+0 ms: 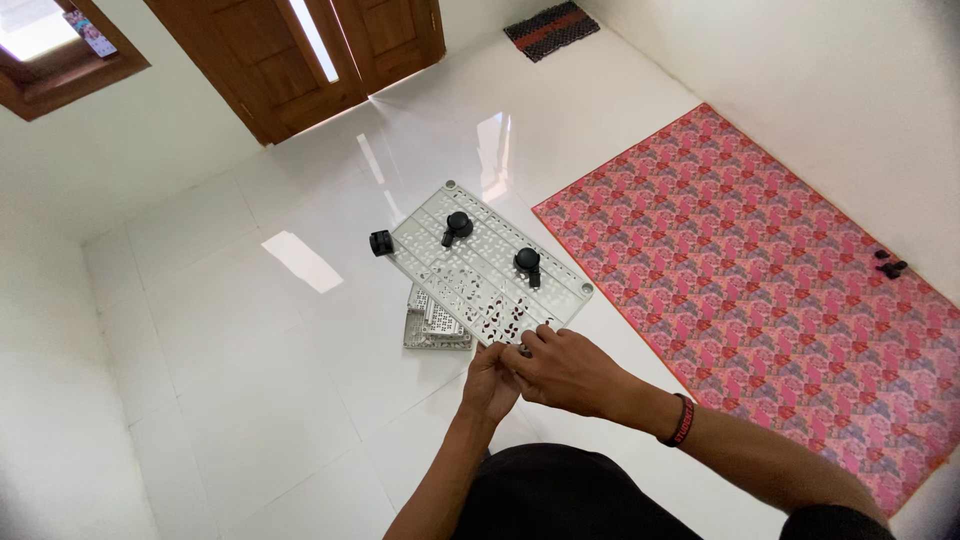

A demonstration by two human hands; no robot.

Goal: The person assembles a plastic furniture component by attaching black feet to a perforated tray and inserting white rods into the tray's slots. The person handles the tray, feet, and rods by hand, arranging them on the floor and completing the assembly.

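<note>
With both your left hand (490,382) and right hand (565,368) pinched shut on the near corner of the perforated white panel (480,265), keep it level while seating the part there, opposite its two black casters (458,226).

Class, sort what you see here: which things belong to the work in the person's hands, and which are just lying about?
In the work: perforated white shelf panel, two black casters on it, left hand, right hand at its corner.

Lying about: second panel underneath, loose caster, pink mat, doormat.
</note>
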